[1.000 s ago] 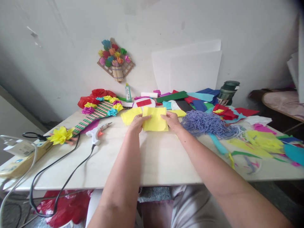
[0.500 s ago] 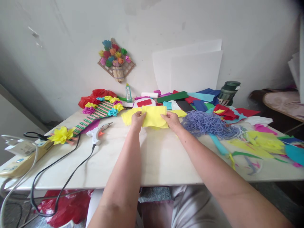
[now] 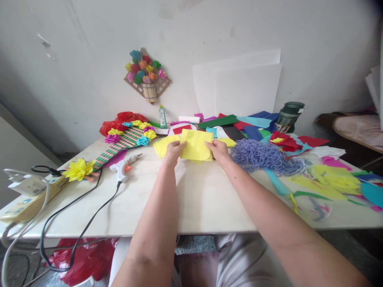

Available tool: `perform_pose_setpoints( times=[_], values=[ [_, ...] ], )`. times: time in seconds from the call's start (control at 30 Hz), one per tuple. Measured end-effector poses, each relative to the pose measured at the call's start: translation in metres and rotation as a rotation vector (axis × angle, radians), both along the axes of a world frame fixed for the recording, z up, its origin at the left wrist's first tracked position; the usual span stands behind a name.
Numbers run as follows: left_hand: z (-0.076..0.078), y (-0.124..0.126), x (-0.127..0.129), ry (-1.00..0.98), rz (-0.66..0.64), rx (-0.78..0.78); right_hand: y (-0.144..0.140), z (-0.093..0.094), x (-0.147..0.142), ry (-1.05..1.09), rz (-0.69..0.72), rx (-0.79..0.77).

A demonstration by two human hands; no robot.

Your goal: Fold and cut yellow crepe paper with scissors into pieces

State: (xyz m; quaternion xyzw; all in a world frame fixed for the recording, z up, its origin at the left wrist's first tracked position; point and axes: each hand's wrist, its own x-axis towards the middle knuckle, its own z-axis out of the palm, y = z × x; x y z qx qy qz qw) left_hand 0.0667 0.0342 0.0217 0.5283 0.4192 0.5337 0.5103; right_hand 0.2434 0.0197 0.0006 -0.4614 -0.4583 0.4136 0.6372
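Head view puts both my hands far out over the pale, smooth table (image 3: 197,199), and I see them pinching 1 squarish sheet of yellow crepe paper (image 3: 196,144) by its 2 side edges. My left hand (image 3: 173,150) has its fingers curled narrow onto the sheet's left edge; my right hand (image 3: 220,149) grips the right edge the same way, thumb on top. The sheet looks thin, matte and slightly crinkled, tilted up off the tabletop between the fingers, with more yellow paper (image 3: 163,145) lying flat just left of my left fingertips.

Just right of my right fingers sits a loose, tangled heap of lavender yarn (image 3: 260,155), stringy and soft. Beyond the fingertips lie flat scraps of red, green, blue and teal paper (image 3: 239,123), a small glue bottle (image 3: 162,116) upright by the wall, and a dark green jar (image 3: 287,115). Well left of my left fingers rests a white glue gun (image 3: 123,166) with a black cord, and past it a striped slatted piece (image 3: 125,139) trimmed with ruffled paper flowers.
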Motion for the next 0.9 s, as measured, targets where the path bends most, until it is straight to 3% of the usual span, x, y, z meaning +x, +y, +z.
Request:
perform_pose_setpoints(
  times=[0.23,0.53,0.7,0.9],
  values=[
    [-0.006,0.008,0.001,0.108,0.118,0.067,-0.002,0.002,-0.003,0.054,0.015,-0.026],
    [-0.008,0.012,-0.002,0.116,0.242,0.077,-0.009,0.005,-0.004,-0.086,0.079,-0.078],
    [-0.012,0.014,-0.002,0.020,0.213,0.069,-0.010,0.005,-0.004,-0.089,0.069,-0.060],
    [-0.015,0.016,-0.002,-0.096,0.100,0.051,0.000,-0.004,-0.003,-0.203,-0.042,-0.046]
  ],
)
